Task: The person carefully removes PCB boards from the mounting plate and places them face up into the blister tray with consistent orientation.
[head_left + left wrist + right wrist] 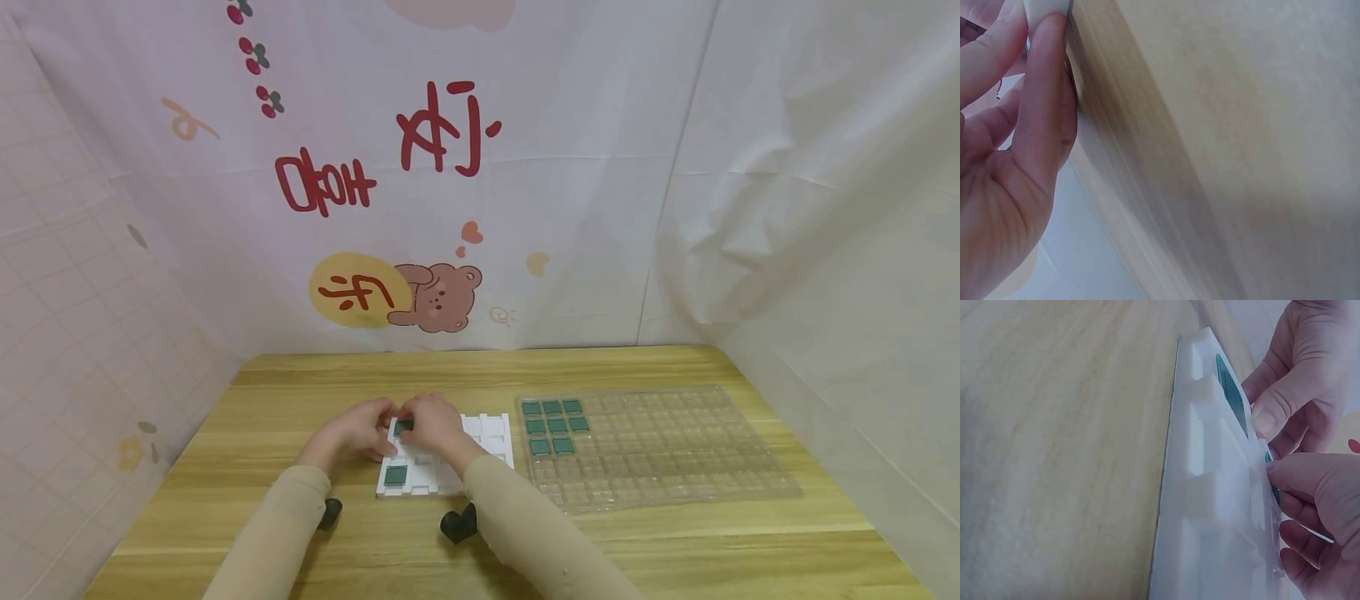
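A white compartmented tray [447, 480] lies on the wooden table. My left hand [365, 427] grips its left edge; in the left wrist view, the thumb and fingers close about a white corner [1046, 7]. At the tray's far-left pocket, my right hand [433, 422] pinches a small green square chip [402, 427]. The right wrist view shows this chip [1269, 459] mostly covered by fingertips, so how far it sits in the pocket is hidden. Another green chip [396, 476] lies in the near-left pocket.
Right of the white tray is a large clear plastic tray [675, 450] with many pockets. Several green chips [557, 425] sit in its left columns. The wooden table [360, 550] ends at a printed curtain [570, 208] behind and at both sides.
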